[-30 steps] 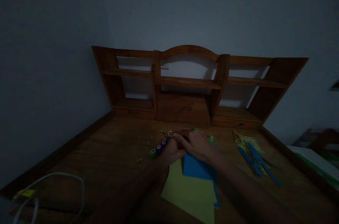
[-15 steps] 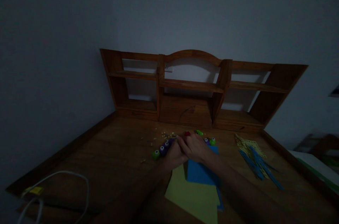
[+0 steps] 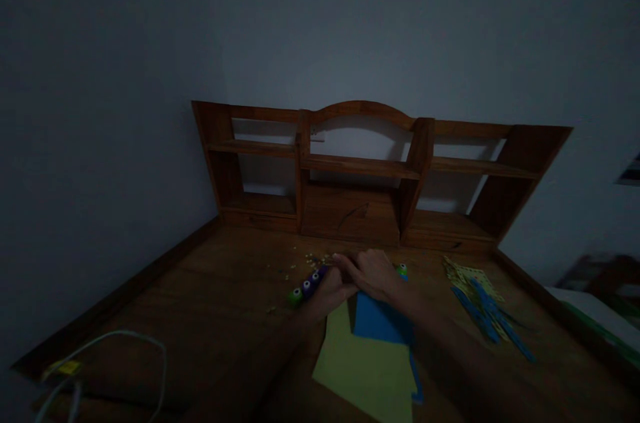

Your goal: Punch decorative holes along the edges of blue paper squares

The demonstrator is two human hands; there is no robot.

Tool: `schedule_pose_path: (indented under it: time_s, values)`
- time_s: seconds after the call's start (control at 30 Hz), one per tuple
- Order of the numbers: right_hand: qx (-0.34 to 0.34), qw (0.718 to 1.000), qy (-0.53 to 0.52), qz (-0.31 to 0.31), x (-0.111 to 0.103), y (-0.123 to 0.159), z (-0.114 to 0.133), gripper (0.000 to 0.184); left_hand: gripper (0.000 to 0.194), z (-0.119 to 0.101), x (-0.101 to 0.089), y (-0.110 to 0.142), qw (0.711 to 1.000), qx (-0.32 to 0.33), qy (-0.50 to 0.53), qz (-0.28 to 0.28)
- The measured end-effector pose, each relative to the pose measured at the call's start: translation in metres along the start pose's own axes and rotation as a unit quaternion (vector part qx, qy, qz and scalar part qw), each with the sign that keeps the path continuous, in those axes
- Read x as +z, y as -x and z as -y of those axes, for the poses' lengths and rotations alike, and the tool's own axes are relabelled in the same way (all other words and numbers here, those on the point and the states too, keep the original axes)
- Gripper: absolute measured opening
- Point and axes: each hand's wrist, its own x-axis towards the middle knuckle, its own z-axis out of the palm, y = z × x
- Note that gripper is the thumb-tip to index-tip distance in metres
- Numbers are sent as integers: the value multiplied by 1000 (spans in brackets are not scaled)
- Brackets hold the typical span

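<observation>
My left hand [image 3: 331,291] and my right hand [image 3: 376,273] are pressed together over the middle of the desk, fingers curled, the right partly on top of the left. What they grip is hidden beneath them. From the left hand's outer side runs a row of purple and green pieces [image 3: 307,286] with white eye-like rings. Another green piece with such a ring [image 3: 402,270] shows past the right hand. A folded blue paper sheet [image 3: 383,320] reaches under the right hand. Below it lies a yellow paper sheet [image 3: 365,370].
Small pale paper bits [image 3: 313,259] are scattered behind the left hand. Blue strips [image 3: 487,310] lie across a perforated yellow sheet [image 3: 470,271] at right. A wooden shelf unit [image 3: 357,210] stands at the back. A white cable [image 3: 150,338] loops at front left.
My right hand has shifted and now covers the red piece and the green piece that showed behind it. The purple piece on its right is covered too. The blue sheet is tilted slightly differently.
</observation>
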Motion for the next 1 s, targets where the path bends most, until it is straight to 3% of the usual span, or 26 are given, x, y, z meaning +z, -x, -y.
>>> schedule_pose_path:
  time_s: [0.1,0.2,0.3,0.4,0.57,1.0]
  values:
    - [47,987,-119,-101,-18,4,-28,57,34,-6,-4,1,998,-53,25,35]
    - [114,954,-224,-166,-25,20,-60,54,44,-11,-5,3,992,-108,62,0]
    - [142,932,-314,-110,-12,43,-81,52,45,-13,-5,4,990,-114,82,-18]
    - [167,896,-408,-53,16,63,-87,47,45,-10,-4,2,989,-120,86,-19]
    - [198,845,-497,-3,49,74,-93,43,49,1,-9,-2,986,-140,79,-31]
    - [217,812,-540,-26,47,79,-98,44,44,3,-8,-2,988,-147,55,-13]
